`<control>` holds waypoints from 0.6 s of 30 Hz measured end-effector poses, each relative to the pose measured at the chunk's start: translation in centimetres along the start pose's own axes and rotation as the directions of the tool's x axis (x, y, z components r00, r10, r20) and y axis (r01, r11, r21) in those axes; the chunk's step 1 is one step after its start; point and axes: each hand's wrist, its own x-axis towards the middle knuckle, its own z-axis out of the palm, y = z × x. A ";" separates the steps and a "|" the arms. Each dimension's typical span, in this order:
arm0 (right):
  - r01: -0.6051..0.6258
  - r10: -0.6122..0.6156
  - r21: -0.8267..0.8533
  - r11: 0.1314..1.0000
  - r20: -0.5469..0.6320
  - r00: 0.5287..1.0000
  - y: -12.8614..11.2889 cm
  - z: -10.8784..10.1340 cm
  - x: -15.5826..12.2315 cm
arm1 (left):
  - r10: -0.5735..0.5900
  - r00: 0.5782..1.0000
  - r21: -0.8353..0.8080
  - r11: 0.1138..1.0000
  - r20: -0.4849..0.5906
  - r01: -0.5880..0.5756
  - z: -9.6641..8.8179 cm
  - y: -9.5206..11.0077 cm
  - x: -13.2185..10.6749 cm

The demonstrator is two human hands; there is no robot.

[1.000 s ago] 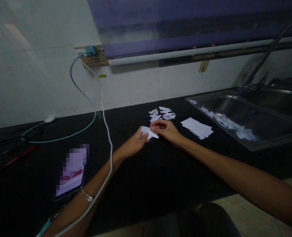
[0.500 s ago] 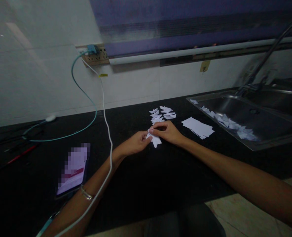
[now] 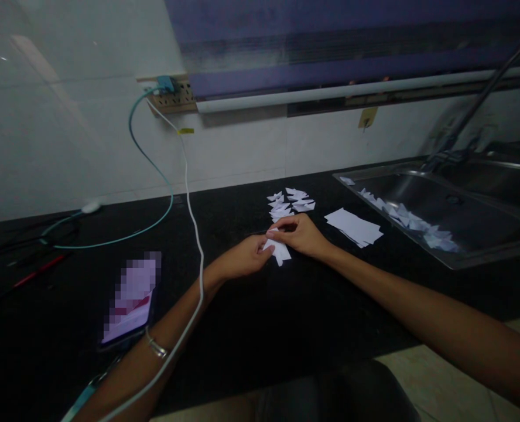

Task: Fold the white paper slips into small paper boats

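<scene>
On the black countertop point(image 3: 260, 316) both my hands meet over a small white paper slip point(image 3: 281, 252). My left hand point(image 3: 245, 257) pinches its left end with fingers closed. My right hand point(image 3: 301, 234) presses and pinches it from the right, fingers curled over the top. Just behind lies a cluster of several small folded white paper pieces point(image 3: 288, 202). A stack of flat white paper slips point(image 3: 354, 227) lies to the right of my right hand.
A steel sink point(image 3: 444, 214) at the right holds several more folded paper pieces point(image 3: 411, 224), with a tap above. A phone point(image 3: 130, 299) lies at the left near my left forearm. A white cable point(image 3: 188, 211) and a teal cable point(image 3: 154, 176) hang from a wall socket point(image 3: 168, 97).
The paper slip has turned between my fingers from lying sideways to pointing down toward me. Both hands stayed in nearly the same place.
</scene>
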 end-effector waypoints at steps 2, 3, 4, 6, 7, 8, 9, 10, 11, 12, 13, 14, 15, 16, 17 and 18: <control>-0.031 0.031 0.027 0.999 0.001 1.000 0.1 -0.1 0.0 | 0.005 1.000 0.029 1.000 0.006 -0.005 0.0 0.3 0.0; -0.049 0.049 0.053 0.997 -0.001 0.999 0.1 -0.1 0.1 | 0.008 1.000 0.039 0.999 0.010 -0.008 0.0 0.4 -0.1; -0.067 0.067 0.083 0.994 -0.003 0.998 0.2 -0.1 0.1 | 0.009 1.000 0.047 0.999 0.014 -0.009 -0.1 0.5 -0.1; -0.098 0.099 0.138 0.986 0.001 0.995 0.2 -0.1 0.1 | -0.001 1.000 0.058 0.998 0.026 -0.001 -0.1 0.7 -0.1; -0.106 0.107 0.157 0.982 0.004 0.994 0.2 -0.1 0.1 | -0.012 0.999 0.061 0.998 0.031 0.010 -0.1 0.8 -0.2; -0.109 0.109 0.170 0.979 0.008 0.994 0.1 -0.1 0.2 | -0.027 0.999 0.061 0.998 0.036 0.024 -0.1 0.8 -0.2; -0.107 0.107 0.177 0.978 0.009 0.994 0.1 -0.1 0.2 | -0.043 0.998 0.061 0.997 0.044 0.040 -0.1 0.7 -0.2; -0.101 0.102 0.179 0.979 0.008 0.995 0.1 -0.1 0.2 | -0.058 0.997 0.058 0.997 0.053 0.055 -0.1 0.7 -0.2; -0.094 0.095 0.177 0.980 0.003 0.995 0.1 -0.1 0.1 | -0.070 0.996 0.054 0.996 0.058 0.067 -0.1 0.6 -0.2; -0.088 0.090 0.175 0.981 -0.006 0.996 0.1 0.0 0.1 | -0.079 0.995 0.049 0.996 0.061 0.077 -0.1 0.6 -0.1; -0.083 0.087 0.174 0.981 -0.016 0.996 0.1 0.0 0.1 | -0.087 0.994 0.043 0.996 0.062 0.084 -0.1 0.5 -0.1; -0.079 0.085 0.176 0.981 -0.026 0.996 0.1 0.1 0.1 | -0.096 0.993 0.039 0.995 0.062 0.094 -0.1 0.5 -0.1; -0.078 0.087 0.184 0.980 -0.041 0.995 0.1 0.2 0.1 | -0.109 0.992 0.038 0.994 0.061 0.107 -0.1 0.6 0.0; -0.082 0.094 0.196 0.977 -0.054 0.994 0.1 0.3 0.0 | -0.127 0.990 0.041 0.991 0.059 0.124 -0.1 0.6 0.0; -0.086 0.103 0.209 0.974 -0.072 0.992 0.2 0.4 0.0 | -0.144 0.988 0.045 0.989 0.060 0.142 -0.1 0.7 0.0; -0.090 0.113 0.224 0.970 -0.088 0.990 0.2 0.4 0.0 | -0.158 0.985 0.048 0.987 0.065 0.155 -0.1 0.8 0.1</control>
